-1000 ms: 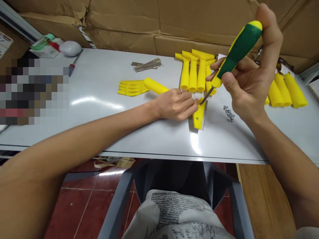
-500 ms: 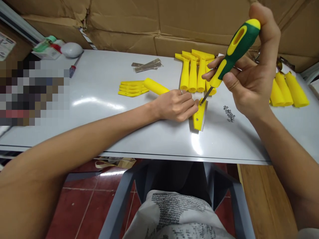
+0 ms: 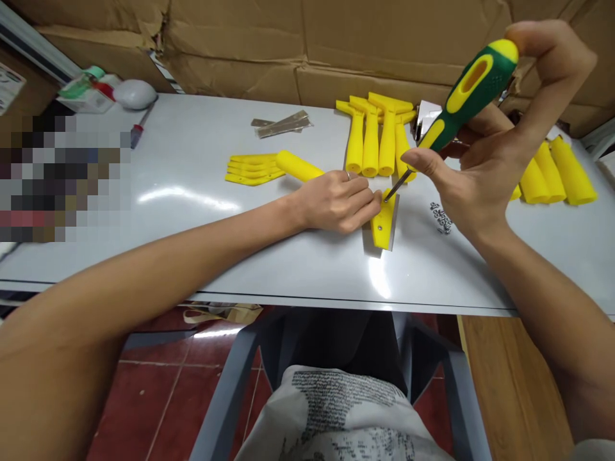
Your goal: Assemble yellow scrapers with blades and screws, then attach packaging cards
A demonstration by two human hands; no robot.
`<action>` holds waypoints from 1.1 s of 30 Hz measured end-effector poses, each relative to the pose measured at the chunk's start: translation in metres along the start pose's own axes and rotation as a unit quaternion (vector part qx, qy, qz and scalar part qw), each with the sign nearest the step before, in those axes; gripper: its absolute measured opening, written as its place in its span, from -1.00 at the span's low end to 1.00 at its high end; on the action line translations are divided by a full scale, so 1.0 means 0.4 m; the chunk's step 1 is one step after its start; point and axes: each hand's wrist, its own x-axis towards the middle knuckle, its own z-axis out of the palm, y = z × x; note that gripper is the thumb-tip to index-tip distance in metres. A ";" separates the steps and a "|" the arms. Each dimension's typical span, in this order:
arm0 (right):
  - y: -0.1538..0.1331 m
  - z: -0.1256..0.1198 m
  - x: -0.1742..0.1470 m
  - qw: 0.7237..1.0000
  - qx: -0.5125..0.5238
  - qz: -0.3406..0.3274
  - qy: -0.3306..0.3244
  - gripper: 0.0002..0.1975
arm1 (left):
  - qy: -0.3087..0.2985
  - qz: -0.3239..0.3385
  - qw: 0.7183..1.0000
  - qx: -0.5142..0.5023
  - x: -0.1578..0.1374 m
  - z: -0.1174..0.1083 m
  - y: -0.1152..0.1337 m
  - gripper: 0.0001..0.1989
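My left hand [image 3: 339,202] is closed around a yellow scraper [image 3: 383,232], holding it low over the table. Its handle sticks out to the left of the hand, and a thin metal blade shows along the head's right edge. A screw sits in the head near its lower end. In my right hand [image 3: 490,160] is a green and yellow screwdriver [image 3: 473,89], tilted, with a finger curled onto the butt and the thumb along the lower grip. The screwdriver tip meets the upper part of the scraper head, beside my left fingertips. Small screws [image 3: 441,219] lie to the right.
Behind the hands lie several yellow scraper handles [image 3: 371,137], with more [image 3: 552,173] at the right. Flat yellow pieces [image 3: 252,169] and metal blades [image 3: 283,123] rest on the white table [image 3: 192,147]. A cardboard sheet [image 3: 240,45] stands along the back.
My right hand has turned and opened outward around the screwdriver, its thumb now lower on the grip. The screwdriver leans further right. My left hand and the scraper stay nearly still.
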 end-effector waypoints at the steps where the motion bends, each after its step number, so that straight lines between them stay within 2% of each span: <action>1: -0.003 0.009 -0.002 0.998 -0.029 -0.048 0.040 0.02 | -0.004 0.002 1.000 0.000 0.001 -0.001 0.000 -0.69; 3: -0.014 0.028 -0.002 0.982 -0.079 -0.135 0.104 -0.16 | -0.017 0.008 1.000 0.005 0.003 -0.005 -0.002 -0.65; 5: -0.021 0.041 0.001 0.978 -0.092 -0.153 0.104 -0.27 | -0.022 0.010 1.000 0.005 0.005 -0.009 -0.004 -0.63; 9: -0.005 0.040 0.013 0.982 -0.089 -0.142 0.092 -0.24 | -0.024 0.005 1.000 -0.012 0.000 -0.010 -0.008 -0.67; 13: 0.023 0.030 0.026 0.967 -0.048 -0.216 0.129 -0.22 | -0.035 -0.006 0.999 -0.013 -0.014 -0.003 -0.008 -0.71; 16: 0.043 0.040 0.038 0.976 -0.014 -0.192 0.102 -0.20 | -0.048 -0.011 0.998 -0.027 -0.017 -0.002 -0.006 -0.67; 20: 0.089 0.056 0.053 0.964 0.072 -0.229 0.111 -0.14 | -0.081 -0.006 0.996 -0.030 -0.011 -0.006 -0.007 -0.61; 22: 0.101 0.053 0.046 0.966 0.097 -0.211 0.114 -0.13 | -0.073 0.005 0.997 -0.028 -0.010 -0.007 -0.009 -0.62; 29: 0.021 0.036 0.009 0.990 0.034 -0.122 0.065 -0.25 | -0.063 -0.001 0.997 -0.043 -0.016 -0.003 -0.011 -0.64; 31: 0.012 0.044 0.015 0.987 0.027 -0.134 0.088 -0.32 | -0.057 0.002 0.998 -0.033 -0.013 -0.003 -0.011 -0.64; 33: 0.016 0.049 0.022 0.984 0.020 -0.143 0.102 -0.30 | -0.043 0.013 0.999 -0.022 -0.008 -0.005 -0.012 -0.63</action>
